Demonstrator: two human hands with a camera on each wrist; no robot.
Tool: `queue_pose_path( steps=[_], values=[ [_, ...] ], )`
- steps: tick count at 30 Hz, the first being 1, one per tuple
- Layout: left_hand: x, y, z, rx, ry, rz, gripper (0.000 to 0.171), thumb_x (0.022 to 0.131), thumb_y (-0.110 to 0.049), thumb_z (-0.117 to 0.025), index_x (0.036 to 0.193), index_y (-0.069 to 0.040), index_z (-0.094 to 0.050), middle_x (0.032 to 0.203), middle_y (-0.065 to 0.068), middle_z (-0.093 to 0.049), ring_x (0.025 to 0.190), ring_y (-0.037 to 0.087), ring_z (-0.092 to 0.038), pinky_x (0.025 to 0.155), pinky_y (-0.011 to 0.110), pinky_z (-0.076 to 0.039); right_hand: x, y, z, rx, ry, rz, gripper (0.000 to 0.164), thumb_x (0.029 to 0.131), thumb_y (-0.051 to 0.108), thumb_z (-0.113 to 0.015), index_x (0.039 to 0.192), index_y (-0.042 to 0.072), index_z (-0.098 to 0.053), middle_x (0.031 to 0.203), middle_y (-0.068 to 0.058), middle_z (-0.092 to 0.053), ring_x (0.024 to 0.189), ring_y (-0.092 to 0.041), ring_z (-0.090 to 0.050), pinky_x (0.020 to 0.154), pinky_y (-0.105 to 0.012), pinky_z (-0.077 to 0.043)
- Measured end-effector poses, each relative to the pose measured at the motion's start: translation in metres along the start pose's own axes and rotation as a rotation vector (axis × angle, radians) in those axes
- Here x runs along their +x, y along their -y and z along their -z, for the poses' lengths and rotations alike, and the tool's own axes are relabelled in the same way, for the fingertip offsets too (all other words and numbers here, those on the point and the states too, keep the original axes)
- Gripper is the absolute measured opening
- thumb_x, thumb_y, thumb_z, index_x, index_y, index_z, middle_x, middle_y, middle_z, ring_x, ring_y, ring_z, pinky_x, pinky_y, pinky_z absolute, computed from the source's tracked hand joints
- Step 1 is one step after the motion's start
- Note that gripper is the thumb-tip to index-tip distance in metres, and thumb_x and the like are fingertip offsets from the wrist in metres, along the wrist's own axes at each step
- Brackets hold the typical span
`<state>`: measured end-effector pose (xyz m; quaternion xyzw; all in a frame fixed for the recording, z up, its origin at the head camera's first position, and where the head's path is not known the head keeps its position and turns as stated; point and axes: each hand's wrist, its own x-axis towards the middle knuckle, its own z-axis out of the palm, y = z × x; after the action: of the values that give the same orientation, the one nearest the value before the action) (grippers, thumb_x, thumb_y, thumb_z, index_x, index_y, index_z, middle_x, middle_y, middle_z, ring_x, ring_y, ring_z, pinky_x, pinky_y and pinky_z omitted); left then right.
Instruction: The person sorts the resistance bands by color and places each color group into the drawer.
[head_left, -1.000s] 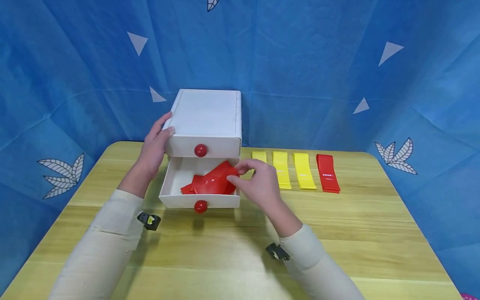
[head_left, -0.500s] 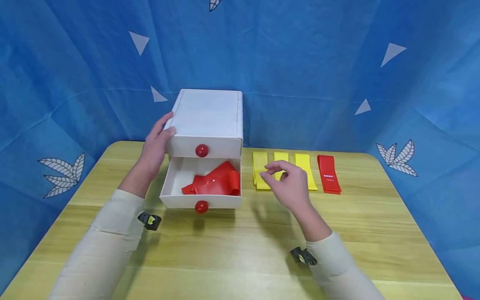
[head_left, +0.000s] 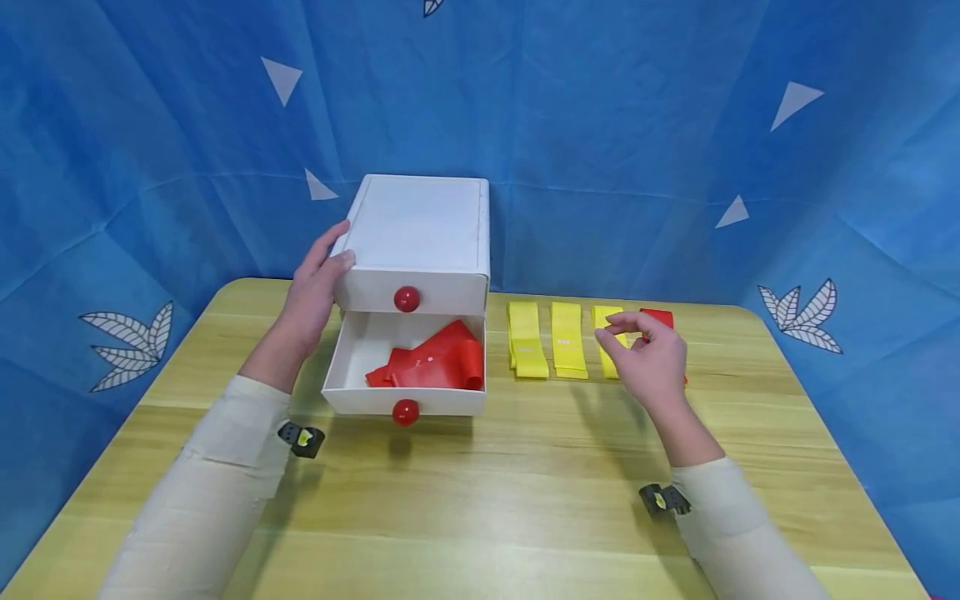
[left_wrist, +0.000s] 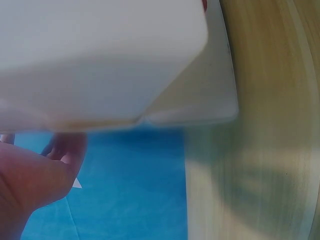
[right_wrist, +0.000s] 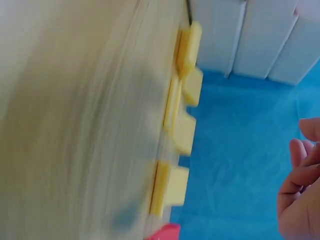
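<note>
A small white drawer cabinet stands at the back of the table, each drawer front bearing a round red knob. Its lower drawer is pulled out and holds red resistance bands, folded and overlapping. My left hand rests against the cabinet's left side, its thumb near the top front edge. Over the right end of a row of folded bands hovers my right hand, fingers loosely bent, nothing between them. Beneath it lie a yellow band and a red band, both partly hidden by the hand.
Two more folded yellow bands, one beside the cabinet and another to its right, lie in the row. A blue patterned cloth hangs behind the wooden table.
My right hand has left the red bands in the drawer and moved right, past the yellow bands to above the row's right end. My left hand stays at the cabinet.
</note>
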<state>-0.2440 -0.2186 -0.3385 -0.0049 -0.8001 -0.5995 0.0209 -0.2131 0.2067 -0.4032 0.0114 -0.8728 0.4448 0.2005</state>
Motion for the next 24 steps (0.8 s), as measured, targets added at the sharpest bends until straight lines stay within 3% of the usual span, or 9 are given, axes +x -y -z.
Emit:
queue_pose_path(
  steps=[7,13,17,21,24],
  values=[
    [0.000,0.000,0.000,0.000,-0.001,0.000,0.063,0.100,-0.056,-0.046,0.157,-0.046,-0.021,0.162,-0.005,-0.019,0.143,0.030,-0.026,0.105,0.062,-0.035,0.021,-0.016,0.018,-0.034,-0.037,-0.003,0.027,0.091,0.032,-0.075,0.106,0.010,-0.075,0.093,-0.001,-0.070,0.054,-0.015,-0.043,0.047,-0.029,-0.035],
    [0.000,-0.001,0.000,-0.002,0.005,0.002,0.062,0.100,-0.055,-0.045,0.157,-0.045,-0.021,0.162,-0.005,-0.019,0.142,0.030,-0.027,0.105,0.061,-0.036,0.040,-0.024,0.029,-0.064,-0.038,-0.026,0.032,0.091,0.038,-0.074,0.109,0.012,-0.075,0.101,-0.001,-0.070,0.045,-0.017,-0.040,0.045,-0.029,-0.036],
    [0.001,-0.001,0.000,-0.005,0.009,0.004,0.062,0.101,-0.053,-0.044,0.158,-0.044,-0.021,0.162,-0.004,-0.018,0.142,0.031,-0.027,0.105,0.061,-0.035,0.051,-0.031,0.036,-0.102,-0.029,-0.051,0.038,0.090,0.046,-0.072,0.111,0.014,-0.074,0.103,-0.001,-0.069,0.048,-0.020,-0.042,0.049,-0.030,-0.038],
    [0.000,-0.001,0.000,-0.005,0.009,0.008,0.062,0.101,-0.053,-0.043,0.158,-0.044,-0.020,0.163,-0.005,-0.018,0.143,0.030,-0.026,0.106,0.062,-0.034,0.062,-0.039,0.040,-0.123,-0.021,-0.093,0.044,0.091,0.050,-0.069,0.115,0.014,-0.073,0.106,-0.002,-0.068,0.061,-0.022,-0.048,0.058,-0.031,-0.041],
    [0.000,-0.002,0.001,-0.002,0.005,0.008,0.061,0.102,-0.052,-0.043,0.158,-0.044,-0.021,0.163,-0.005,-0.018,0.143,0.030,-0.027,0.106,0.062,-0.034,0.069,-0.047,0.041,-0.109,-0.012,-0.141,0.049,0.091,0.051,-0.068,0.120,0.012,-0.071,0.111,-0.005,-0.066,0.087,-0.023,-0.053,0.070,-0.033,-0.043]
  ],
)
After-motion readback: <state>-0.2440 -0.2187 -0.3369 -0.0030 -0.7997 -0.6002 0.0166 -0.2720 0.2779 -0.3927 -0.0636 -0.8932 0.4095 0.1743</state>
